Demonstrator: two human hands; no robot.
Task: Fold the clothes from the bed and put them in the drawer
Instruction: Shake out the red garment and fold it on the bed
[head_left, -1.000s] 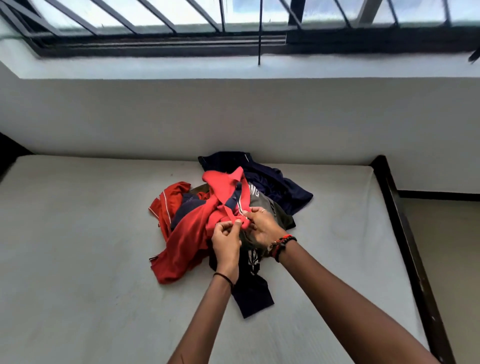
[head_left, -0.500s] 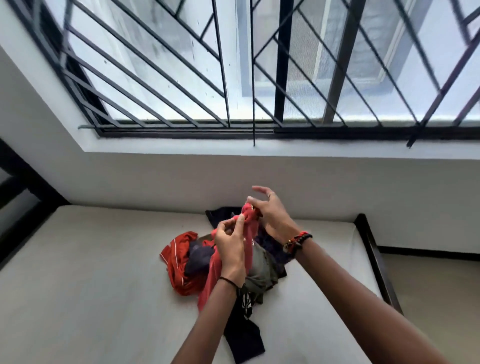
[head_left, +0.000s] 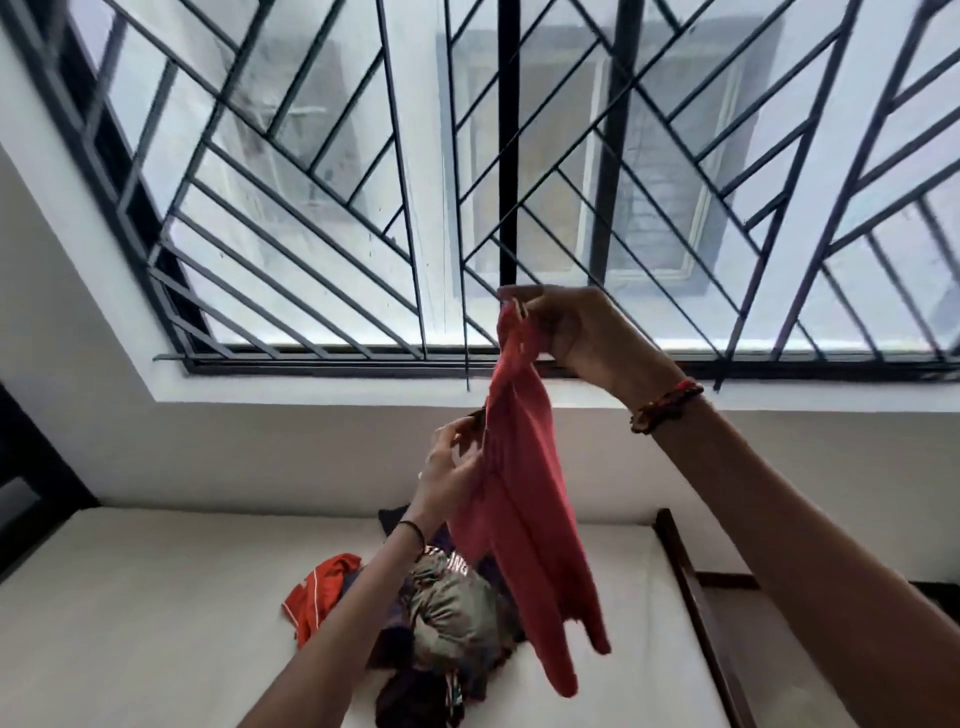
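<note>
A red shirt (head_left: 524, 509) hangs in the air in front of the window, clear of the bed. My right hand (head_left: 576, 332) pinches its top end, raised high. Lower down, my left hand (head_left: 452, 467) grips the shirt's left edge. Below them a pile of clothes (head_left: 447, 608) lies on the white mattress (head_left: 156, 613): a grey-olive garment with white lettering, an orange-red garment (head_left: 322, 587) at its left and dark pieces under and in front. No drawer is in view.
A dark wooden bed frame (head_left: 691, 587) runs along the mattress's right side, with floor beyond it. A barred window (head_left: 467, 182) fills the wall above the bed. A dark frame part stands at the far left (head_left: 21, 467).
Both hands have lifted the red shirt up off the pile, the right hand rising well above the left. The shirt now hangs stretched out. The camera has tilted up toward the window.
</note>
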